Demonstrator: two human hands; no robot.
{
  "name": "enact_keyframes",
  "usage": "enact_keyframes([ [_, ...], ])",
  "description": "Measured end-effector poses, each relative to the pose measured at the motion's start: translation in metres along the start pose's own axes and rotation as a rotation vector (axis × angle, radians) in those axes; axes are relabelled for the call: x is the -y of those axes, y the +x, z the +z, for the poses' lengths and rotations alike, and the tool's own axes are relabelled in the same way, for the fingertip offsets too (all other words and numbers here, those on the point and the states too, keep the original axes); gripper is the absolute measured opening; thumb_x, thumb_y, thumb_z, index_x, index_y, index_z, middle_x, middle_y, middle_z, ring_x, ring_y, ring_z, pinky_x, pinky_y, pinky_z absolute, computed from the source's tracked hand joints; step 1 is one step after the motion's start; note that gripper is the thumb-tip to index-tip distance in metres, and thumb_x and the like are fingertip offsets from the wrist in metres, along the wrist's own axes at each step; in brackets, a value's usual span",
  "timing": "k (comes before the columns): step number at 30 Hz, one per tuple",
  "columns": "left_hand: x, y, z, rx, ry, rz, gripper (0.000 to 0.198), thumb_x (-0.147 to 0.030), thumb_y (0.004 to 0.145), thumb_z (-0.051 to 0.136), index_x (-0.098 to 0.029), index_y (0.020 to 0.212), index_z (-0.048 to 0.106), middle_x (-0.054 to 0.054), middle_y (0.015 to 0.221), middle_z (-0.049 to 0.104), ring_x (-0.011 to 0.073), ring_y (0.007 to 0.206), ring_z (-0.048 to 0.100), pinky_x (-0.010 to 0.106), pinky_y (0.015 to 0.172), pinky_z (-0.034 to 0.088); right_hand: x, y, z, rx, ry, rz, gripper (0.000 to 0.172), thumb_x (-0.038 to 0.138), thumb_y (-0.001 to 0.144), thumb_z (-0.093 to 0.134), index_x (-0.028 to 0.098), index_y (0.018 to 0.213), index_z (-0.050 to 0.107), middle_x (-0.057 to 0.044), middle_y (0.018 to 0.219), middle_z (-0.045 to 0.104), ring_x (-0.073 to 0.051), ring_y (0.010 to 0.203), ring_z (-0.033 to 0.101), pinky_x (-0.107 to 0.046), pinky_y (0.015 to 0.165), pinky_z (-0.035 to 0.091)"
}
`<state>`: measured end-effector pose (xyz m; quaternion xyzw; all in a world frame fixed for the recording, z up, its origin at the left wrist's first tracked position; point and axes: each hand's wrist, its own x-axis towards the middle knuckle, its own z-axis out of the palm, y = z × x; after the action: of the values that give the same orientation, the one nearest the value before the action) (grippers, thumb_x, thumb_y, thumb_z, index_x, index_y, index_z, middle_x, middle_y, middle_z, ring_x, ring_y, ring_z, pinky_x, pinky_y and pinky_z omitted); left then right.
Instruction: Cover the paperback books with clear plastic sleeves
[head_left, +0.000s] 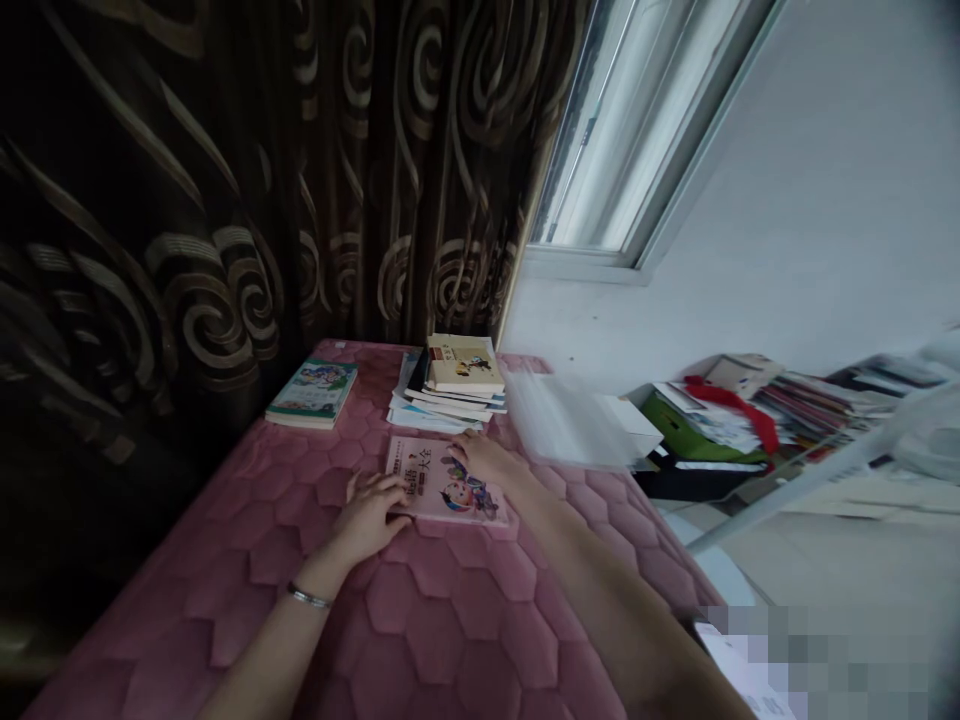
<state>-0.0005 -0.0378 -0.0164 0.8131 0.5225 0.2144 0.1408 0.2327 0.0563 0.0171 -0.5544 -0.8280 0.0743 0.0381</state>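
Note:
A pink book with a cartoon figure and Chinese characters on its cover lies on the pink padded mattress. My left hand, with a bracelet at the wrist, grips the book's left end. Its fingers reach onto the cover and the thumb points along the near edge. At the far edge, my right hand has bent fingers on the book, and its forearm passes by the right end. Just behind stands a pile of books and papers, topped by a cream-coloured book.
A green-covered book lies at the back left. To the right of the pile is a blurred whitish, see-through item. A dark patterned curtain hangs behind. Papers and a green container crowd the right side, near a pale slanting bar.

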Motion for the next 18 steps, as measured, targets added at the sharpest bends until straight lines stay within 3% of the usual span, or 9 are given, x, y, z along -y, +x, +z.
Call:
enact_keyframes([
  [4, 0.005, 0.000, 0.002, -0.018, 0.014, -0.014, 0.015, -0.015, 0.081, 0.060, -0.027, 0.087, 0.067, 0.001, 0.123, 0.064, 0.0237, 0.120, 0.052, 0.057, 0.111, 0.013, 0.003, 0.004, 0.004, 0.006, -0.009, 0.120, 0.036, 0.038, 0.093, 0.045, 0.015, 0.116, 0.061, -0.018, 0.122, 0.059, -0.030, 0.112, 0.054, -0.040, 0.088, 0.043],
  [7, 0.010, 0.002, 0.004, -0.066, 0.061, -0.075, 0.026, -0.008, 0.082, 0.055, -0.028, 0.090, 0.069, 0.001, 0.127, 0.062, 0.0251, 0.122, 0.050, 0.056, 0.108, 0.021, -0.004, -0.013, 0.007, 0.029, 0.033, 0.210, 0.042, 0.048, 0.086, 0.055, 0.013, 0.107, 0.064, -0.018, 0.109, 0.066, -0.030, 0.099, 0.061, -0.036, 0.078, 0.045],
  [10, 0.009, 0.008, 0.008, -0.158, 0.118, -0.208, 0.035, -0.006, 0.083, 0.048, -0.027, 0.099, 0.071, 0.006, 0.135, 0.054, 0.0281, 0.120, 0.049, 0.049, 0.099, 0.037, -0.010, -0.039, 0.014, 0.055, 0.246, 0.276, 0.043, 0.056, 0.082, 0.055, 0.015, 0.086, 0.069, -0.013, 0.089, 0.070, -0.026, 0.084, 0.065, -0.031, 0.067, 0.044],
  [12, 0.004, 0.012, 0.012, -0.197, 0.108, -0.264, 0.041, -0.004, 0.084, 0.043, -0.025, 0.106, 0.070, 0.010, 0.129, 0.055, 0.0257, 0.114, 0.053, 0.041, 0.094, 0.043, -0.009, -0.054, 0.022, 0.054, 0.359, 0.298, 0.044, 0.056, 0.085, 0.049, 0.017, 0.079, 0.068, -0.010, 0.083, 0.071, -0.024, 0.080, 0.065, -0.029, 0.065, 0.043],
  [15, -0.006, 0.017, 0.016, -0.188, -0.013, -0.295, 0.042, -0.004, 0.085, 0.040, -0.021, 0.111, 0.068, 0.011, 0.110, 0.060, 0.0201, 0.101, 0.059, 0.032, 0.091, 0.045, -0.003, -0.066, 0.035, -0.036, 0.548, 0.316, 0.042, 0.050, 0.088, 0.043, 0.018, 0.081, 0.068, -0.008, 0.085, 0.071, -0.022, 0.083, 0.065, -0.030, 0.070, 0.044],
  [18, -0.012, 0.021, 0.019, -0.243, -0.251, -0.410, 0.036, -0.012, 0.088, 0.045, -0.020, 0.119, 0.062, 0.011, 0.109, 0.063, 0.0207, 0.103, 0.061, 0.032, 0.093, 0.045, 0.004, -0.067, 0.045, -0.156, 0.844, 0.358, 0.032, 0.046, 0.082, 0.050, 0.018, 0.080, 0.066, -0.007, 0.087, 0.072, -0.023, 0.087, 0.064, -0.032, 0.078, 0.046],
])
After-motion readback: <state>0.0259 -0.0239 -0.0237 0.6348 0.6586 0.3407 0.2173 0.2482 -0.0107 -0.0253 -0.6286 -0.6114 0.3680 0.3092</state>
